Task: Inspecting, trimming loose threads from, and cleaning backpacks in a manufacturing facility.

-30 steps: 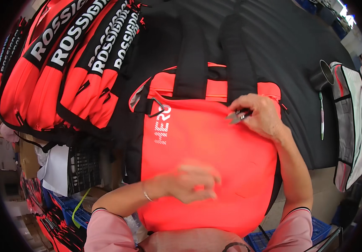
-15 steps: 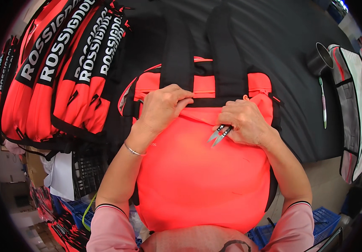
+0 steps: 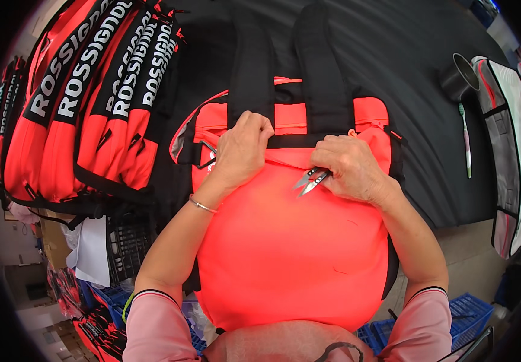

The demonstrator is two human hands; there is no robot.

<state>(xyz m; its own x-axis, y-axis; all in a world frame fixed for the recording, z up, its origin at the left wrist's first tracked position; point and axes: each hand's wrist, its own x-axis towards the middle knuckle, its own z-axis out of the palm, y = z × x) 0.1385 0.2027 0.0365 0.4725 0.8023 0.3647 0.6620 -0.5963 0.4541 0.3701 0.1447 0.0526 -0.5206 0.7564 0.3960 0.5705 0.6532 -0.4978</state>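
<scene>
The red backpack (image 3: pixel 290 259) lay before the person, in the middle of the black-covered table (image 3: pixel 393 90), with its two black straps (image 3: pixel 251 66) stretched out toward twelve o'clock. I took the middle of this backpack as the centre of the clock.

At eleven o'clock the left hand (image 3: pixel 241 148) rested near the lower end of one strap. Its fingers were bent inward, but I could not tell whether they pinched any cloth. At one o'clock the right hand (image 3: pixel 352 168) was curled firmly around the small thread snips (image 3: pixel 313 181), whose blades stood a little apart and pointed toward eight. Its knuckles were near the upper edge of the red panel.

A row of red and black bags (image 3: pixel 55 157) stood at ten o'clock. Between one and two was a dark cup (image 3: pixel 461 78), just beside a toothbrush (image 3: pixel 466 145) at two. At four o'clock there was a blue crate (image 3: pixel 472 315).
</scene>
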